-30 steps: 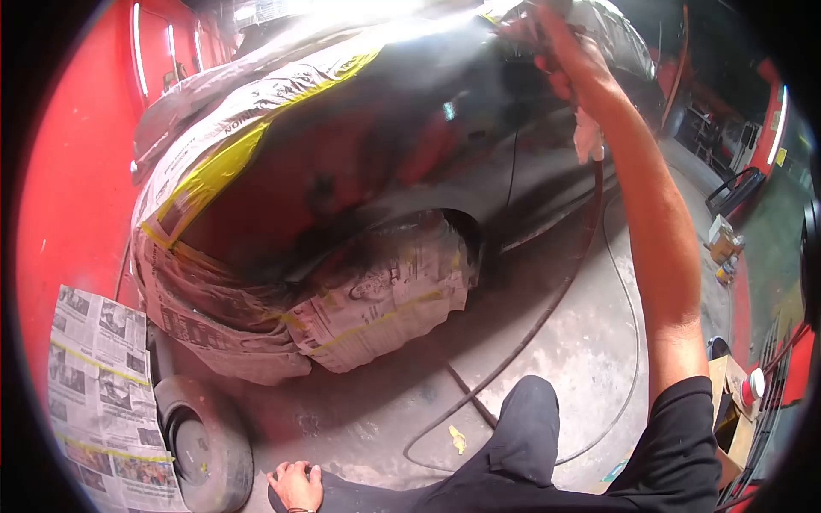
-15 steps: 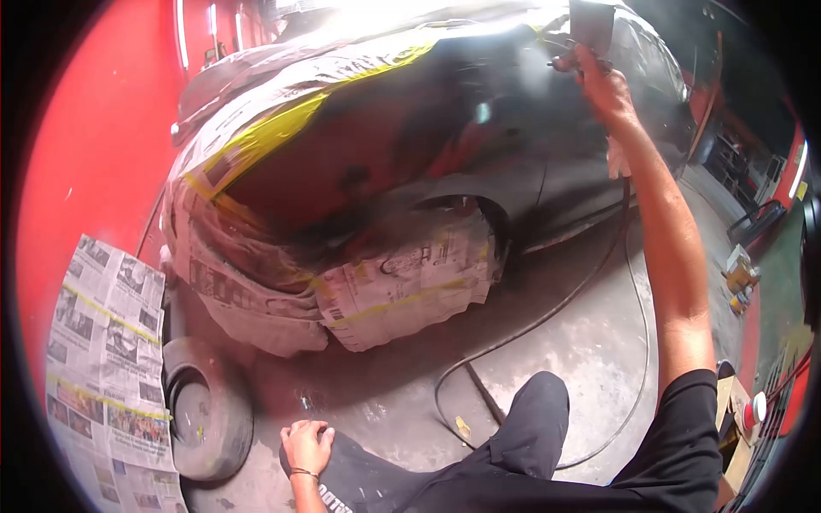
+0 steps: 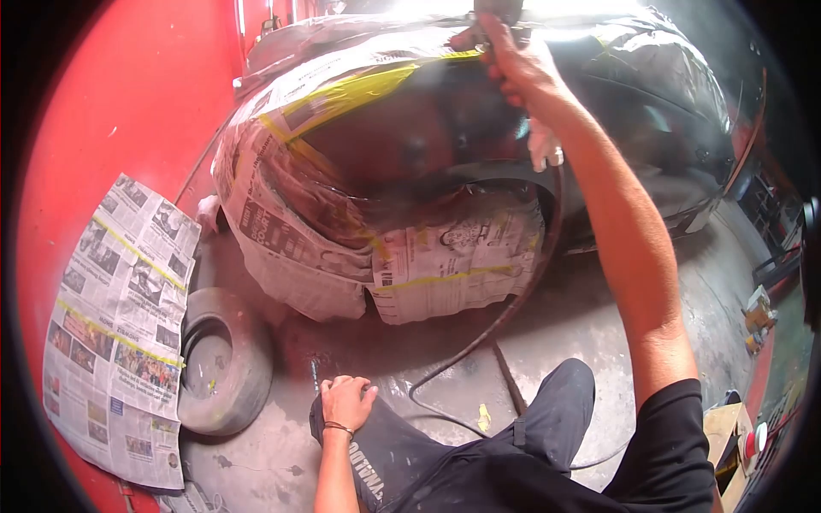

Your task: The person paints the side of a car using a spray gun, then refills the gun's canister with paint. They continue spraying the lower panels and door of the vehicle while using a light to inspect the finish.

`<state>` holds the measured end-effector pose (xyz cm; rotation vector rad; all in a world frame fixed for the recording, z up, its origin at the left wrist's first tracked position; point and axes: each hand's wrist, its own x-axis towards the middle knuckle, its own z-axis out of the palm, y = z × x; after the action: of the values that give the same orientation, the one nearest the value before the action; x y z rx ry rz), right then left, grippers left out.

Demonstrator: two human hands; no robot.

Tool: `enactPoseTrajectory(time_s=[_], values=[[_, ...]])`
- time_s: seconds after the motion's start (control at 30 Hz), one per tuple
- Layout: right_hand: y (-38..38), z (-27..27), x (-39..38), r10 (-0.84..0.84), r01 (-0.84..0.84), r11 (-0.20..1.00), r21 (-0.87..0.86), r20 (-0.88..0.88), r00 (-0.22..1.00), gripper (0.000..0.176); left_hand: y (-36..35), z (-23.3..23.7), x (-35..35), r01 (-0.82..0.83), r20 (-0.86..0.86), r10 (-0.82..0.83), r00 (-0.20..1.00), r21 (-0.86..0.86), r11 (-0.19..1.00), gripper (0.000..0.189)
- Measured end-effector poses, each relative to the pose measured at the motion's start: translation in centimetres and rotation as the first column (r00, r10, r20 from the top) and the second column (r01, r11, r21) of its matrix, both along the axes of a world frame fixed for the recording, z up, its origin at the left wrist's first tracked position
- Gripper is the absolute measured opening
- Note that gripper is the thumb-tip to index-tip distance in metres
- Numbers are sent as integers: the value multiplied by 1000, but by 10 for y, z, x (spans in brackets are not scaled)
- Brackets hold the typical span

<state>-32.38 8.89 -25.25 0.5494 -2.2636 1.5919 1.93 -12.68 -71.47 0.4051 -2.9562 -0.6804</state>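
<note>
My right hand (image 3: 526,70) is wrapped round a paint spray gun (image 3: 499,10), its dark cup on top near the upper edge of the view. Crumpled white cloth or paper (image 3: 544,144) hangs below that hand, by the air hose (image 3: 505,315). The gun is in front of a dark, glossy car (image 3: 479,107), apart from its side as far as I can see. Newspaper (image 3: 457,248) and yellow tape (image 3: 359,92) mask the wheel and edges of the car. My left hand (image 3: 346,402) lies on my knee with its fingers stretched out, holding nothing.
A loose tyre (image 3: 229,363) lies on the floor at left, beside taped newspaper sheets (image 3: 120,342) against the red wall (image 3: 111,103). The hose loops across the concrete floor (image 3: 342,342) near my legs. A cardboard box (image 3: 727,436) stands at right.
My right hand has carried the spray gun leftward along the car's side. The view has shifted, and my left hand stays on my knee.
</note>
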Motion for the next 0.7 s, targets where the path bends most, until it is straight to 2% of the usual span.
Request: enactPoseTrajectory(time_s=[0.03, 0.1, 0.13, 0.17, 0.37, 0.43, 0.5, 0.57, 0.7], values=[[-9, -1, 17, 24, -24, 1000, -20, 17, 1000, 77, 0, 0, 1, -1, -46, 0, 999, -34, 999, 29], [2, -6, 25, 273, -272, 962, 19, -23, 962, 73, 5, -3, 0, 10, -138, -24, 990, -100, 995, 25], [7, -11, 29, 270, -270, 963, -22, 24, 963, 71, 6, -3, 2, -3, -156, -11, 988, -94, 996, 24], [17, -13, 23, 244, -248, 969, 18, 115, 963, 71, 6, 1, 4, -13, -147, 0, 989, -89, 996, 23], [120, -31, -10, 7, -6, 1000, -10, 91, 996, 73, 11, 16, 12, -69, -85, 62, 994, -75, 995, 25], [164, -32, -37, -115, 120, 990, -75, 72, 991, 75, 13, 19, 16, -84, -93, 76, 993, -87, 993, 25], [209, -24, -61, -270, 276, 958, -77, 84, 959, 74, 17, 28, 21, -112, -71, 106, 992, -81, 990, 26], [255, -19, -83, -359, 361, 926, -110, 41, 932, 72, 18, 30, 27, -138, -59, 132, 990, -114, 984, 26], [339, -11, -122, -530, 533, 826, -184, 67, 845, 68, 21, 42, 45, -198, -36, 195, 980, -186, 962, 25]])
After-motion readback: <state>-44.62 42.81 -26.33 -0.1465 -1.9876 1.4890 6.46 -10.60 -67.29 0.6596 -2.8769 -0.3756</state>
